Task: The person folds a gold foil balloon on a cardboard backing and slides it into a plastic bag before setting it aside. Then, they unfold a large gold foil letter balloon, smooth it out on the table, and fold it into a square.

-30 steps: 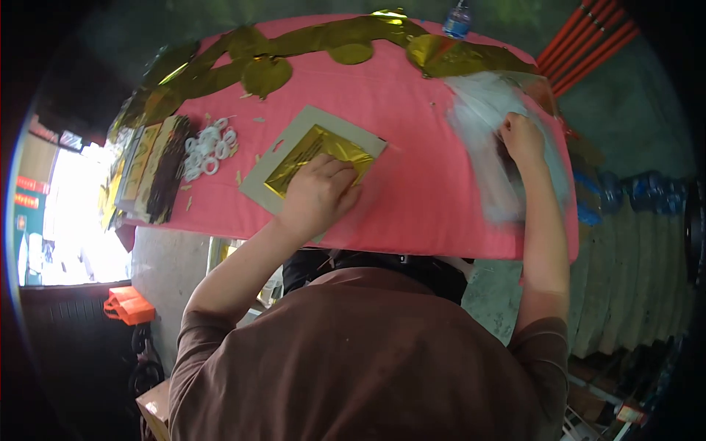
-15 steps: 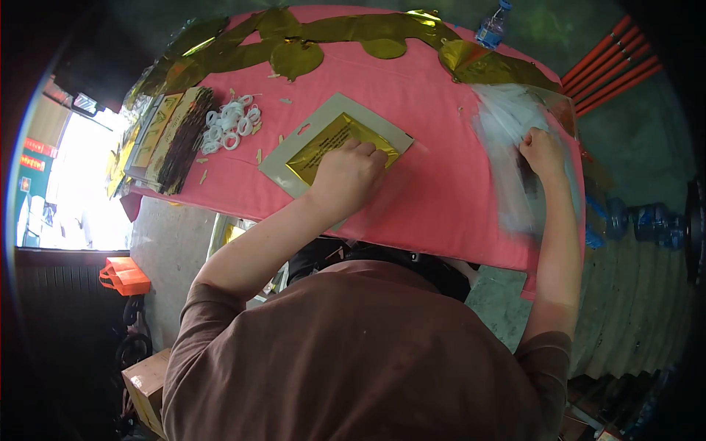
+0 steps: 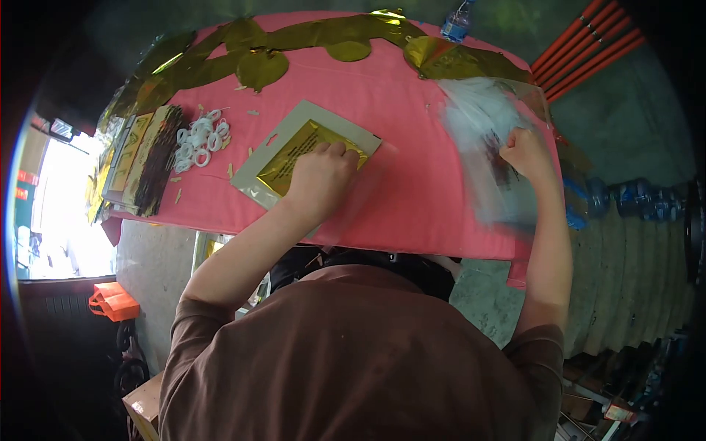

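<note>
My left hand (image 3: 321, 176) is closed, resting on a gold foil packet (image 3: 301, 151) with dark print. That packet lies on a pale grey card (image 3: 259, 165) with a hang slot in one corner. What the curled fingers hold, if anything, is hidden; a faint clear film (image 3: 351, 209) shows beside the hand. To the right, my right hand (image 3: 528, 156) is closed at a pile of clear plastic bags (image 3: 482, 117), its fingers pinched on a bag. The lower part of the bags looks smeared by motion.
White plastic rings (image 3: 200, 140) lie in a heap left of the card, beside a stack of printed packets (image 3: 143, 158). Gold foil banner pieces (image 3: 265, 67) run along the far edge of the pink cloth (image 3: 401, 213). A water bottle (image 3: 457, 22) stands at the back.
The whole scene has shifted left in view as the head turned. Both hands stay closed in nearly the same places over the card and the bags.
</note>
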Available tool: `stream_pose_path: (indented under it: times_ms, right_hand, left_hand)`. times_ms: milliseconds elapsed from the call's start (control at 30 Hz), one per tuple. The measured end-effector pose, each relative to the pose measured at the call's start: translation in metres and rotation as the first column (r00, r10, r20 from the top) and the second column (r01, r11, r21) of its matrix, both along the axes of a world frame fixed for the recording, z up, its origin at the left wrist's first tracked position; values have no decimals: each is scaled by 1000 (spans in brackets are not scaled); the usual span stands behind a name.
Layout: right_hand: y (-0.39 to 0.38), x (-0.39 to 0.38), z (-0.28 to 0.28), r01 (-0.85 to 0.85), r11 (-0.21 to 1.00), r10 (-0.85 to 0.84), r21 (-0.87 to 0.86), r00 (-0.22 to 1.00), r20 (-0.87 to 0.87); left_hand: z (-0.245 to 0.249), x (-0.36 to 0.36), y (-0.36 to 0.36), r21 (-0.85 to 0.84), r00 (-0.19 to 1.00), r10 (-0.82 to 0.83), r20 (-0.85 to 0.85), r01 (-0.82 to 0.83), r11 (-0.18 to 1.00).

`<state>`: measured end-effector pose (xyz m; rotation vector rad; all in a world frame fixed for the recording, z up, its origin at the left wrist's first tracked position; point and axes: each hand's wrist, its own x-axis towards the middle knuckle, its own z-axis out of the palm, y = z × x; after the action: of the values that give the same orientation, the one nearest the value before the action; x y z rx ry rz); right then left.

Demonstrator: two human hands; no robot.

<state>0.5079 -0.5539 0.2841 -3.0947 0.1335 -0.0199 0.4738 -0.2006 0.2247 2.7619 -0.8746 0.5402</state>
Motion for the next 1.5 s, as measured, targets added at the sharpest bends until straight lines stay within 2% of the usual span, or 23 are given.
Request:
stream_pose_path:
  times_ms: [67, 167, 200, 233, 333, 400, 433, 500, 633, 833, 900, 1033, 1133, 1233, 1300, 1333, 1400, 1500]
  right_hand:
    - [-2, -15, 14, 26, 999, -25, 40, 999, -26]
    - [2, -39, 29, -25, 996, 21, 87, 999, 43]
    - [5, -45, 31, -39, 918, 48, 396, 999, -11]
    - [7, -51, 32, -27, 747, 86, 665, 995, -57]
    - [66, -68, 29, -62, 753, 200, 655, 970, -138]
    - [92, -67, 19, -198, 833, 321, 517, 934, -160]
    - [102, -63, 12, -201, 832, 324, 518, 933, -159]
    - [117, -51, 1, -346, 859, 418, 379, 899, -128]
    - [139, -31, -10, -369, 863, 438, 346, 888, -144]
    - [164, -16, -13, -370, 907, 402, 201, 902, -157]
    - [168, -12, -22, -383, 908, 399, 168, 914, -72]
    - [182, -7, -30, -402, 901, 415, 166, 908, -51]
    - [188, -3, -46, -379, 902, 382, 206, 924, 28]
    - [189, -3, -57, -406, 860, 391, 308, 914, 112]
    - [183, -2, -62, -422, 853, 375, 308, 905, 203]
    - [179, -3, -60, -424, 851, 378, 311, 904, 201]
    - [168, -6, -54, -447, 823, 374, 350, 891, 258]
    - [155, -15, -48, -429, 795, 345, 430, 902, 260]
  left_hand:
    - [-1, 1, -1, -20, 1000, -6, 12, 7, 1000]
    - [-4, 1, 1, -92, 1000, -4, 11, 5, 996]
    - [-5, 1, 1, -149, 1000, -9, 4, 10, 989]
    - [-5, 2, 1, -146, 1000, -1, -3, 1, 989]
    - [-5, 3, 1, -165, 1000, 20, -6, -21, 986]
    - [-5, 3, 2, -223, 1000, 16, -24, -21, 975]
    - [-5, 4, 2, -221, 1000, 19, -24, -24, 975]
    - [-5, 4, 3, -253, 1000, 18, -11, -20, 967]
    - [-6, 4, 3, -265, 999, 29, -17, -33, 964]
    - [-6, 2, 2, -278, 999, 33, -21, -37, 960]
    - [-6, 3, 2, -271, 1000, 23, -11, -26, 962]
    - [-5, 1, 2, -278, 999, 24, -33, -32, 960]
    - [-4, -1, 5, -239, 1000, -21, -4, 19, 971]
    - [3, -10, 11, -195, 995, -86, -40, 77, 978]
    - [3, -14, 22, -245, 976, -205, -73, 182, 952]
    - [3, -15, 29, -244, 977, -201, -76, 178, 953]
    - [6, -16, 46, -433, 926, -289, -241, 164, 886]
    - [15, -12, 74, -383, 967, -185, -173, 107, 918]
